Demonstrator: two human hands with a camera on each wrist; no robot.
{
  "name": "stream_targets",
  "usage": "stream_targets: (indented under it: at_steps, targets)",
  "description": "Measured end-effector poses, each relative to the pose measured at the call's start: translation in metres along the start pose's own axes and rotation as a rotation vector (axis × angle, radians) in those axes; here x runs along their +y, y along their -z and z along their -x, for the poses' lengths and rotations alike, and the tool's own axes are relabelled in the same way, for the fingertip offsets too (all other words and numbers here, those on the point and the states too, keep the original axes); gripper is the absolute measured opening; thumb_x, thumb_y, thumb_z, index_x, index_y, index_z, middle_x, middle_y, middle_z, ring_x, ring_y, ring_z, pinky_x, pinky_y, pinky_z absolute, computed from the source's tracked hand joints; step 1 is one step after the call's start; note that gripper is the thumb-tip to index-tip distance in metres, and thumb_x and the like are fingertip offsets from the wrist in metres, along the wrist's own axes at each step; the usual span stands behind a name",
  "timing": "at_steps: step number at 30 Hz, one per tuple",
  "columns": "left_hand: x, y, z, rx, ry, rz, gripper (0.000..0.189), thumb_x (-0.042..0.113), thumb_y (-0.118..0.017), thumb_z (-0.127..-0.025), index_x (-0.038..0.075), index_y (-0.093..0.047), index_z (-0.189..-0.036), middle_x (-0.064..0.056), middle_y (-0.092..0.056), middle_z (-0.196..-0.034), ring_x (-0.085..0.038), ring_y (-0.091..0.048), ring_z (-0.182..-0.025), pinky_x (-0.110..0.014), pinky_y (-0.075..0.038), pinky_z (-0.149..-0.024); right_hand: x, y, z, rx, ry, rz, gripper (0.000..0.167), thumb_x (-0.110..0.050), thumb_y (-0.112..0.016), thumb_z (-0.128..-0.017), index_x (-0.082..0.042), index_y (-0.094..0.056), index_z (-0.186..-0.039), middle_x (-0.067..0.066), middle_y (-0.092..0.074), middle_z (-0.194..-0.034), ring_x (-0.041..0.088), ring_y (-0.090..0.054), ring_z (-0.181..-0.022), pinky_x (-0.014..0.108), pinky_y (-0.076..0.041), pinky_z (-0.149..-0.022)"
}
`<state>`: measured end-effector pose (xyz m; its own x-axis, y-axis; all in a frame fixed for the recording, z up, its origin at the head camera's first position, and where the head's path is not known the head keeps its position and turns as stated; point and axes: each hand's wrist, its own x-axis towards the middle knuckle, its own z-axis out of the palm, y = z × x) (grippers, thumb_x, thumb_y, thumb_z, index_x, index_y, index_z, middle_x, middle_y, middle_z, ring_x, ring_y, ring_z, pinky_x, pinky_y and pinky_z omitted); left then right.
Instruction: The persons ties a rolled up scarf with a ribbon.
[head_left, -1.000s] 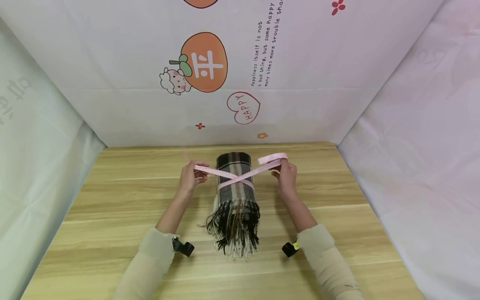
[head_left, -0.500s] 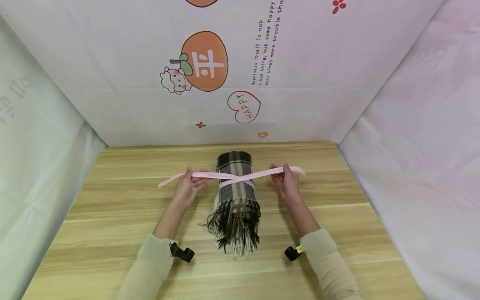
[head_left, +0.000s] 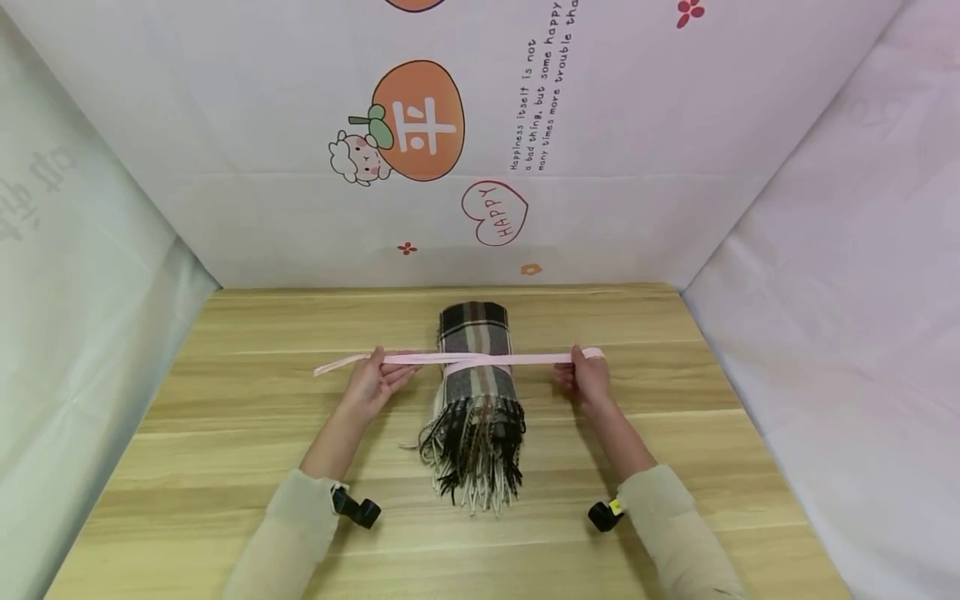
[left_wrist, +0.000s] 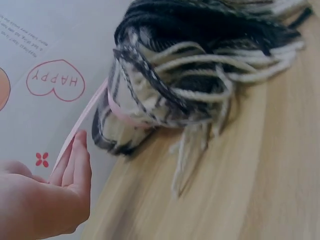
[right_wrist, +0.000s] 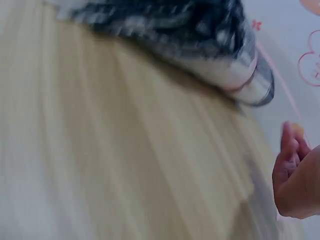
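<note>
A rolled plaid scarf (head_left: 477, 385) lies lengthwise on the table, its black and white fringe (head_left: 480, 454) toward the person. Pink ribbon (head_left: 531, 360) goes round its middle and crosses on top, both ends pulled straight out sideways. On the left side my left hand (head_left: 369, 385) pinches one end between thumb and fingers, and a loose tail hangs past it. My right hand (head_left: 588, 379) pinches the other end to the right of the roll, with a short tail bent over the thumb. The left wrist view shows the ribbon (left_wrist: 82, 117) rising from the scarf (left_wrist: 135, 107) to the fingers.
The wooden table (head_left: 225, 417) runs back to a white printed cloth wall (head_left: 300, 233). White cloth also hangs at the left and right sides. A black wrist camera (head_left: 356, 508) is strapped at the left sleeve, another black camera (head_left: 604, 517) at the right one.
Both hands have moved outward and a little toward the person. The ribbon ends, first slanting up in an X, are now drawn into a nearly straight line across the scarf.
</note>
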<state>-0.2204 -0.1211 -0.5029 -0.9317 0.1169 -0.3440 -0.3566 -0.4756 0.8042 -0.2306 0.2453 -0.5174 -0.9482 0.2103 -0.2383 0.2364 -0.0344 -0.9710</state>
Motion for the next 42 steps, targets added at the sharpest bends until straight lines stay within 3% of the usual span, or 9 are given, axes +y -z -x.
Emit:
stream_targets:
  at_steps: [5,13,20,25,29,33,37,40,42]
  targets:
    - [-0.001,0.011,-0.001,0.010,0.052,-0.241,0.059,0.028,-0.021,-0.111,-0.022,-0.037,-0.137,-0.015,-0.077,-0.090,-0.016,-0.076,-0.079,-0.034,-0.055,-0.091,0.012,0.011,-0.001,0.149,0.270,0.647,0.053,-0.029,-0.050,-0.104,0.001,-0.067,-0.064,-0.002,-0.056,-0.051,0.011,-0.047,-0.047,0.025,-0.038,-0.049]
    - [0.008,0.022,0.000,0.079,0.023,-0.456,0.055,0.027,-0.024,-0.111,-0.021,-0.049,-0.122,0.001,-0.070,-0.064,-0.009,-0.071,-0.060,-0.020,-0.058,-0.061,0.010,0.025,-0.009,0.157,0.281,0.854,0.052,-0.035,-0.049,-0.104,-0.005,-0.062,-0.063,0.008,-0.057,-0.059,0.024,-0.051,-0.054,0.032,-0.036,-0.048]
    - [0.006,0.022,-0.004,0.061,0.035,-0.481,0.054,0.026,-0.026,-0.111,-0.022,-0.050,-0.120,0.000,-0.070,-0.065,-0.009,-0.070,-0.060,-0.019,-0.057,-0.060,0.012,0.030,-0.010,0.144,0.263,0.874,0.053,-0.034,-0.048,-0.104,-0.005,-0.064,-0.063,0.005,-0.056,-0.056,0.021,-0.048,-0.050,0.030,-0.036,-0.046]
    - [0.000,0.016,-0.007,0.009,0.039,-0.481,0.054,0.026,-0.028,-0.111,-0.023,-0.049,-0.121,-0.001,-0.070,-0.065,-0.008,-0.069,-0.058,-0.018,-0.057,-0.058,0.012,0.021,-0.010,0.118,0.237,0.741,0.053,-0.033,-0.049,-0.104,-0.001,-0.068,-0.066,0.001,-0.057,-0.055,0.016,-0.047,-0.049,0.028,-0.037,-0.048]
    - [-0.004,0.012,-0.008,-0.014,0.051,-0.473,0.054,0.028,-0.029,-0.111,-0.022,-0.050,-0.119,0.000,-0.070,-0.064,-0.008,-0.069,-0.058,-0.017,-0.056,-0.057,0.010,0.012,-0.013,0.001,0.199,0.579,0.056,-0.028,-0.047,-0.106,0.005,-0.068,-0.066,-0.001,-0.058,-0.051,0.009,-0.046,-0.044,0.023,-0.038,-0.045]
    - [-0.007,0.010,-0.008,-0.116,0.087,-0.520,0.059,0.033,-0.029,-0.111,-0.020,-0.054,-0.115,-0.001,-0.071,-0.068,-0.010,-0.071,-0.062,-0.018,-0.056,-0.058,0.007,0.010,-0.013,-0.147,0.121,0.491,0.062,-0.033,-0.044,-0.107,0.006,-0.065,-0.064,0.000,-0.059,-0.050,0.008,-0.046,-0.041,0.022,-0.038,-0.042]
    - [-0.004,0.006,-0.002,-0.256,0.152,-0.667,0.064,0.038,-0.030,-0.110,-0.018,-0.061,-0.101,-0.003,-0.070,-0.065,-0.011,-0.068,-0.057,-0.018,-0.052,-0.051,-0.002,0.013,-0.007,-0.246,0.085,0.632,0.069,-0.046,-0.039,-0.107,-0.003,-0.059,-0.056,-0.002,-0.054,-0.047,0.011,-0.043,-0.042,0.024,-0.038,-0.045]
    - [0.000,0.000,0.005,-0.331,0.080,-0.805,0.056,0.029,-0.035,-0.110,-0.017,-0.063,-0.095,-0.006,-0.069,-0.065,-0.012,-0.065,-0.056,-0.020,-0.051,-0.051,-0.013,0.010,0.000,-0.275,0.166,0.747,0.068,-0.046,-0.042,-0.106,-0.005,-0.056,-0.054,-0.001,-0.049,-0.046,0.012,-0.039,-0.043,0.026,-0.037,-0.049]
    - [0.003,-0.007,0.007,-0.312,-0.056,-0.888,0.044,0.022,-0.041,-0.108,-0.013,-0.065,-0.096,-0.010,-0.070,-0.070,-0.016,-0.066,-0.061,-0.024,-0.053,-0.054,-0.020,0.004,0.004,-0.301,0.277,0.771,0.058,-0.039,-0.048,-0.105,-0.003,-0.060,-0.061,0.001,-0.052,-0.052,0.014,-0.041,-0.048,0.028,-0.038,-0.053]
